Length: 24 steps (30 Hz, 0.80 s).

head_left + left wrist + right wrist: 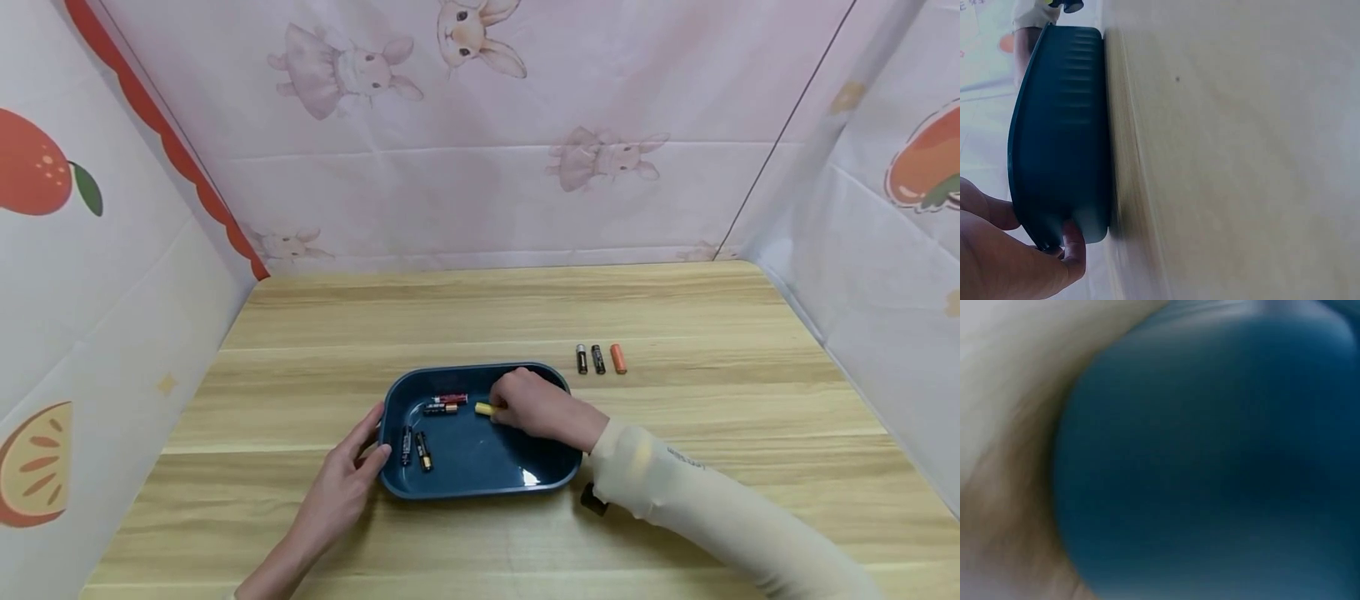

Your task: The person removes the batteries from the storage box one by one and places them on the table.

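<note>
A dark blue tray (480, 493) with raised walls stands on the table. My left hand (347, 471) grips its left end; in the left wrist view that hand (1016, 259) has its digits on either side of the tray's wall (1063, 156). Over the tray's right part, my right hand (536, 404) pinches a yellow battery (485, 409) near the tray floor. Also inside the tray lie a red battery (452, 399), a black battery with a copper end (440, 409), a dark battery (407, 446) and a black-and-gold battery (423, 452). The right wrist view is mostly blurred blue.
Behind the tray to the right, a black battery with a silver end (581, 359), a dark battery (597, 359) and an orange battery (618, 358) lie in a row on the wooden table (450, 312). A small black object (593, 500) shows beside the right sleeve. Printed cloth walls (480, 208) enclose the table.
</note>
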Each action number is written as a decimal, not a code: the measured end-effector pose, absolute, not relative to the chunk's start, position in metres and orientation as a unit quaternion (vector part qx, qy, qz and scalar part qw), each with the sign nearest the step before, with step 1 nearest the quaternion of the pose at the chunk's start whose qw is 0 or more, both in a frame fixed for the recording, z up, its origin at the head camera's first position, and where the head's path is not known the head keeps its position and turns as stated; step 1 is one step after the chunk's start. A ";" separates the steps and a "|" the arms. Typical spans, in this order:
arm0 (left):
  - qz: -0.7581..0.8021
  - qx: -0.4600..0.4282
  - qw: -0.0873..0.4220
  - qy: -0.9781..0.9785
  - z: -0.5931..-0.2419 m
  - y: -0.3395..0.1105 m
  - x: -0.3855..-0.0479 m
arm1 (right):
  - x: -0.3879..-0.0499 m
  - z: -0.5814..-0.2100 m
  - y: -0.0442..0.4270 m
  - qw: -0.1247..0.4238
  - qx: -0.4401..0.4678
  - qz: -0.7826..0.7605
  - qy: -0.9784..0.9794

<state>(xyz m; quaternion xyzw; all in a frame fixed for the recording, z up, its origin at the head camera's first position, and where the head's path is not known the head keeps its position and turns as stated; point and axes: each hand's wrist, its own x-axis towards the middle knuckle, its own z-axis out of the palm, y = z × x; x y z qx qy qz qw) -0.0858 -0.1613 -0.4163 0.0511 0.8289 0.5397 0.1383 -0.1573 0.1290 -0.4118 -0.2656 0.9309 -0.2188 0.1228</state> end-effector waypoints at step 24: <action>0.540 0.057 0.139 0.828 -0.417 -0.162 -0.085 | -0.149 -0.369 0.141 0.103 -0.197 -0.501 0.836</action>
